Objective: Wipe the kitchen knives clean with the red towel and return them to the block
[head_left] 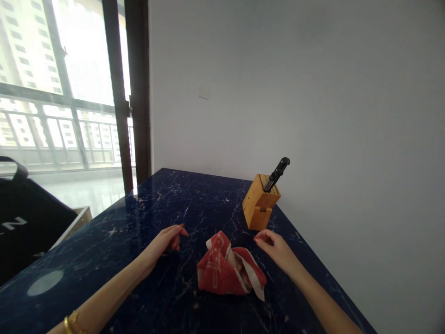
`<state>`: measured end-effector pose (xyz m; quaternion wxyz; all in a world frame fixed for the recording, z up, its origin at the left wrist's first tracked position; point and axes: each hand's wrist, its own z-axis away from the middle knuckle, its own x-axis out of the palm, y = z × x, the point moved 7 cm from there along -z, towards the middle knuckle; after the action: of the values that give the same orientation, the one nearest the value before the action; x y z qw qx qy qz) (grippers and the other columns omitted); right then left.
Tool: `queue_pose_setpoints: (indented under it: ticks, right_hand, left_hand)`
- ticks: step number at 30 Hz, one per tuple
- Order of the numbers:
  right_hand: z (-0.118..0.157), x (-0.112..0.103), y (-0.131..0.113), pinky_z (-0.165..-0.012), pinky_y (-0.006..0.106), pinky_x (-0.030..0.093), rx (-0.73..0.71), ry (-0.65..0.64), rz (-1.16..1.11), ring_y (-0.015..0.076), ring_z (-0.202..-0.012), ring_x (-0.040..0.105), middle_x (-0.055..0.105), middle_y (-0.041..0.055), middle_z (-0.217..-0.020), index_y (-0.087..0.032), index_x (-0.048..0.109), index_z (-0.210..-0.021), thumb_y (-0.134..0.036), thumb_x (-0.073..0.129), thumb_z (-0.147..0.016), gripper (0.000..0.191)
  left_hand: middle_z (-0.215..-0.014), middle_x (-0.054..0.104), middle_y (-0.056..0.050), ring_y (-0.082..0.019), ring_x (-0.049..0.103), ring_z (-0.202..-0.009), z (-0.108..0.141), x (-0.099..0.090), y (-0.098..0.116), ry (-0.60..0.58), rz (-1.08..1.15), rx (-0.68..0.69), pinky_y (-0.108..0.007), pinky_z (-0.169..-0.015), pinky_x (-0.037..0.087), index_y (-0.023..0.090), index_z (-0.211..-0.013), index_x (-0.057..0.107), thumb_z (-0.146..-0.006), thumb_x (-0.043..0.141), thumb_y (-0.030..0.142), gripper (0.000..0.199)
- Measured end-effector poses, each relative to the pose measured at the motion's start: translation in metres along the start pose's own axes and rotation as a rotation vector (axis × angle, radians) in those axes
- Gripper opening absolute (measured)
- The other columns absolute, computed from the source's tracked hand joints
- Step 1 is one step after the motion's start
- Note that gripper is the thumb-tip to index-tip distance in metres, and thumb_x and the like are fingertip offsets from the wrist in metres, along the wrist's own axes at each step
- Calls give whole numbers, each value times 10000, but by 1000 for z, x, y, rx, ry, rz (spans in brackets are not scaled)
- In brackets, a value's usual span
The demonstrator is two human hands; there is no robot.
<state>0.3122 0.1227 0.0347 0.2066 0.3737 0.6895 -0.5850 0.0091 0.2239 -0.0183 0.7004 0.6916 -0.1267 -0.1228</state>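
A crumpled red and white cloth [222, 269] lies bunched up on the dark blue marbled table [194, 195], between my two hands. To its left, my left hand [170, 239] rests loosely bent above the tabletop, its fingers apart and nothing in them. On the other side my right hand [274, 248] curves its thumb and fingers loosely in front of the wooden knife block [259, 199], apart from the cloth. I see nothing held in it. Black knife handles [278, 170] stick out of the block's top and lean right.
A pale wall [295, 93] runs along the table's back and right side. A black bag [31, 218] with a handle stands at the left, beside the table. Behind it is a glazed sliding door with a dark frame [137, 93], with a balcony railing beyond.
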Motion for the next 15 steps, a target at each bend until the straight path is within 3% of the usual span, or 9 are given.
queue_pose_setpoints:
  ticks: [4, 8, 11, 15]
  right_hand:
    - [26, 9, -30, -695, 311, 294, -98, -184, 398, 190, -758, 519, 606, 0, -721, -238, 622, -687, -498, 556, -680, 268]
    - [33, 21, -42, -707, 311, 239, -130, -269, 576, 178, -781, 523, 618, -3, -712, -228, 625, -658, -329, 576, -684, 115]
    - [26, 18, -55, -704, 308, 224, -155, -257, 591, 166, -785, 525, 624, -5, -704, -224, 625, -670, -253, 527, -711, 110]
    - [9, -2, -82, -695, 307, 221, -192, -169, 596, 167, -786, 520, 629, -4, -736, -219, 621, -679, -259, 518, -712, 115]
  left_hand:
    - [-530, 512, 44, -105, 464, -507, 3, 16, 15, -34, -124, 68, -224, -540, 369, 158, -786, 632, -654, 584, 403, 283]
    - [-488, 415, 66, -80, 336, -453, 7, 38, 21, -136, -304, 115, -210, -454, 247, 152, -842, 634, -690, 563, 356, 265]
    - [-519, 438, 53, -82, 342, -467, 9, 45, 25, -159, -339, 144, -212, -461, 242, 147, -862, 635, -709, 545, 362, 278]
    - [-657, 548, 4, -110, 441, -556, 5, 46, 32, -153, -295, 191, -215, -507, 310, 149, -893, 622, -717, 532, 400, 319]
